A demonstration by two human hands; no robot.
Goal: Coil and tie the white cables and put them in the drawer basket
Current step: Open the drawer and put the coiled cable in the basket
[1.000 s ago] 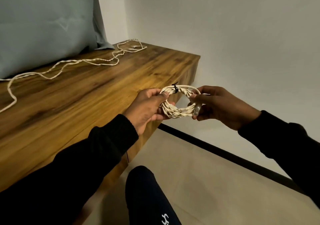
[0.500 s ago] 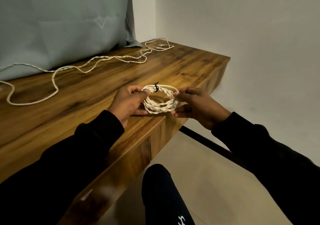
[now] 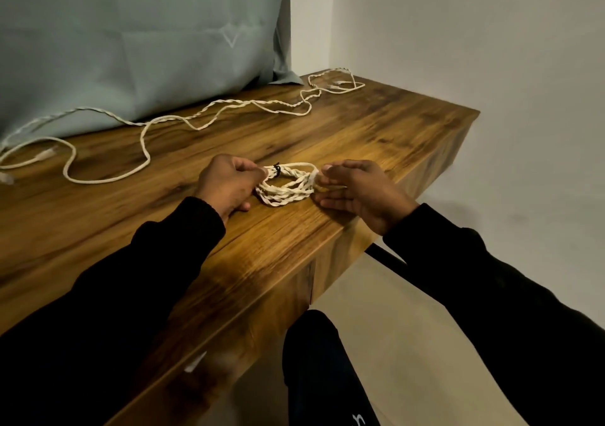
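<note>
Centre of frame: one coiled white cable (image 3: 285,185), already bound by a black tie (image 3: 277,170) at its left side, lies on the wooden table (image 3: 376,137), the left hand (image 3: 226,183) pinching it at the tie and the right hand (image 3: 357,189) touching its right end with fingers nearly straight. Upper left: a second white cable (image 3: 144,137) lies loose, neither coiled nor tied. No drawer basket is in view, so stowing appears to remain for both.

the table (image 3: 327,137) is glossy, grained wood. the coiled cable (image 3: 288,189) and the loose cable (image 3: 144,144) look like twisted white cord. the backdrop (image 3: 131,39) is matt grey-blue cloth.
</note>
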